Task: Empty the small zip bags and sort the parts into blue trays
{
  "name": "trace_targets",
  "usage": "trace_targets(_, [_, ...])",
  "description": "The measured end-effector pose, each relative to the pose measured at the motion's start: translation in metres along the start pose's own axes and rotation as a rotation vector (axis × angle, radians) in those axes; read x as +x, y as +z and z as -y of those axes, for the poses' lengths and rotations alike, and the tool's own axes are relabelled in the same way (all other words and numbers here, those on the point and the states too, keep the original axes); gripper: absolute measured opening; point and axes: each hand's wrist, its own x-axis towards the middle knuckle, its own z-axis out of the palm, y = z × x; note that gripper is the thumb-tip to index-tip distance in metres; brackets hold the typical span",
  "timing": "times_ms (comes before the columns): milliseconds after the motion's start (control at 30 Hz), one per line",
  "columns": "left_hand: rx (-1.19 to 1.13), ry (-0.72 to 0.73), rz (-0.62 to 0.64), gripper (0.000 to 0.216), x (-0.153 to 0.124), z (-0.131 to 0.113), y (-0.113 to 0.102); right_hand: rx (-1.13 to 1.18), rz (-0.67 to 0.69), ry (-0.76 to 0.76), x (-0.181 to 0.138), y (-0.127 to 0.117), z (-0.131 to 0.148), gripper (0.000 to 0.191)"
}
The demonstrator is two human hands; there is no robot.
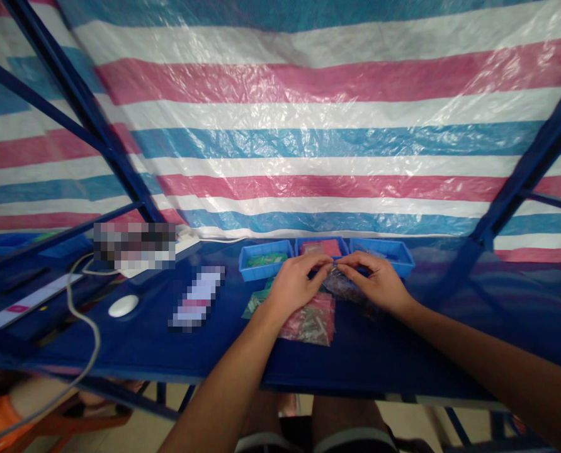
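My left hand (299, 280) and my right hand (377, 280) meet at the middle of the blue table, thumbs and fingers pinched together. Between the fingertips is the top edge of a small, see-through plastic bag (344, 286) with a dark purplish look; its contents are too blurred to name. Under my left wrist lie pink-tinted plastic bags (311, 321) holding small pieces. Green-tinted bags (256, 301) show to the left of that wrist, partly covered by it.
Behind my hands stand three blue bins: the left one (261, 270) with green bags, the middle one (299, 242) with pink ones, the right one (405, 267). A phone (198, 299), a white mouse (123, 306) and a cable (96, 340) lie left. Blue frame bars (528, 157) flank the table.
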Motion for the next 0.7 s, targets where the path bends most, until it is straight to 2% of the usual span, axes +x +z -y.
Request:
trace_targets(100, [-0.046,-0.022,-0.024,0.026,0.001,-0.001,0.000,0.168,-0.063,0.104,0.000,0.004,-0.002,0.028])
trace_targets(233, [-0.068,-0.025,-0.026,0.028,0.001,0.001,0.001,0.285,-0.067,0.128,-0.001,0.010,-0.001,0.030])
trace_targets(433, [-0.082,0.025,-0.007,0.035,-0.001,0.001,0.003,0.227,-0.038,0.086,-0.004,0.011,0.002,0.027])
trace_targets(600, [-0.031,0.052,-0.086,0.028,0.000,-0.001,0.005,0.160,-0.032,0.050,-0.004,0.009,0.002,0.022])
trace_targets(700, [-0.052,0.053,-0.086,0.029,0.000,-0.001,0.007,0.121,-0.039,0.017,-0.004,0.008,0.006,0.016])
